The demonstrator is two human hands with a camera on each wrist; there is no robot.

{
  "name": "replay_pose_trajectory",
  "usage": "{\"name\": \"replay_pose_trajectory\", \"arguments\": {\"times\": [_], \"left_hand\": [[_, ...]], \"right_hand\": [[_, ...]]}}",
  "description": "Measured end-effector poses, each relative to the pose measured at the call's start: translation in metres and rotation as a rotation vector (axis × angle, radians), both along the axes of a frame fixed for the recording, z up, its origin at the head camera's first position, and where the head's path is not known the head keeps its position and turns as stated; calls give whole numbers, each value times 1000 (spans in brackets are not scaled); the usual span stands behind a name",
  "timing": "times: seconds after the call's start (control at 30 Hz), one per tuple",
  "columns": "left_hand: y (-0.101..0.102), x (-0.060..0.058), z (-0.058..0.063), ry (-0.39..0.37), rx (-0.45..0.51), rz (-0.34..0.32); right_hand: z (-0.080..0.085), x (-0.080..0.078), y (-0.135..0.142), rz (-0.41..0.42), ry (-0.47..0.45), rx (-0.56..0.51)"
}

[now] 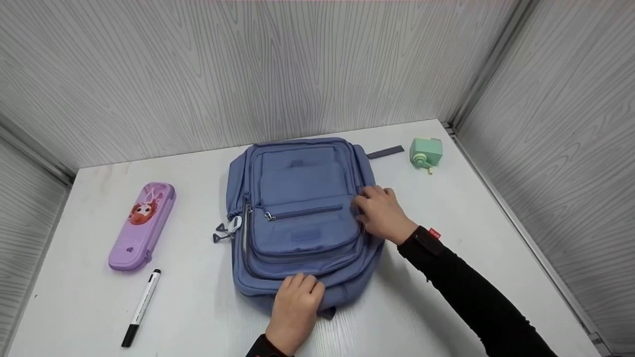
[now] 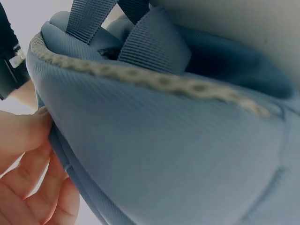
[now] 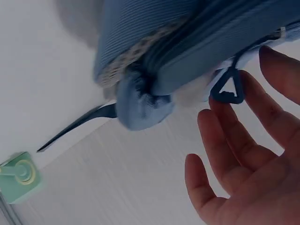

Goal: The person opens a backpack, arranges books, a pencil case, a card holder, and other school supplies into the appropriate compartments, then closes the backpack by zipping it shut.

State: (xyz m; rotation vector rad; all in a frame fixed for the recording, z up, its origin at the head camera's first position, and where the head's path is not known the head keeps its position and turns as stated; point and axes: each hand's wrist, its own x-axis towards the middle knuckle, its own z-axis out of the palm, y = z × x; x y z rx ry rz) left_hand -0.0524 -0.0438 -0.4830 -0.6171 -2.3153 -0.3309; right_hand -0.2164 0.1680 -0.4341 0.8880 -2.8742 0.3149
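A blue backpack (image 1: 302, 183) lies on its back on the white table, its front pockets facing up. At its bottom edge my left hand (image 1: 296, 307) pinches the fabric between thumb and fingers (image 2: 35, 173). My right hand (image 1: 384, 213) is at the bag's right side, fingers bent toward the seam. Seen from the right wrist, a dark triangular zipper pull (image 3: 228, 96) hangs against the index and middle fingertips; thumb and index finger stand apart beside its cord. A zipper (image 1: 246, 233) along the left side shows a parted line.
To the left lie a purple pencil case (image 1: 143, 228) with a cartoon figure and a white marker (image 1: 142, 307) with black ends. A green crank pencil sharpener (image 1: 425, 151) stands at the back right, near a dark strap (image 1: 387, 152). Grey wood-grain panels (image 1: 297, 69) border the table.
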Motion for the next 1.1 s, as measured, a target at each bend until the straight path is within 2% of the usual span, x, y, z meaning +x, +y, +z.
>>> {"name": "replay_pose_trajectory", "arguments": {"times": [0.13,0.23,0.33,0.47,0.63,0.83,0.97,1.1], "left_hand": [[-8,0,3,-24,24,-42],[-18,0,6,-26,50,-56],[-31,-2,9,-16,79,-47],[-59,-8,13,-54,125,21],[-111,-24,20,-223,181,206],[-197,-52,27,-551,264,536],[-251,-65,19,-728,301,739],[-290,-70,6,-930,311,857]], "right_hand": [[6,24,-13,166,0,-44],[8,40,-21,249,-25,-14],[6,52,-25,296,-26,37],[0,60,-27,324,17,85],[-5,63,-29,320,50,106],[-14,60,-35,300,69,65],[-19,57,-39,302,125,49],[-20,55,-40,323,200,45]]}}
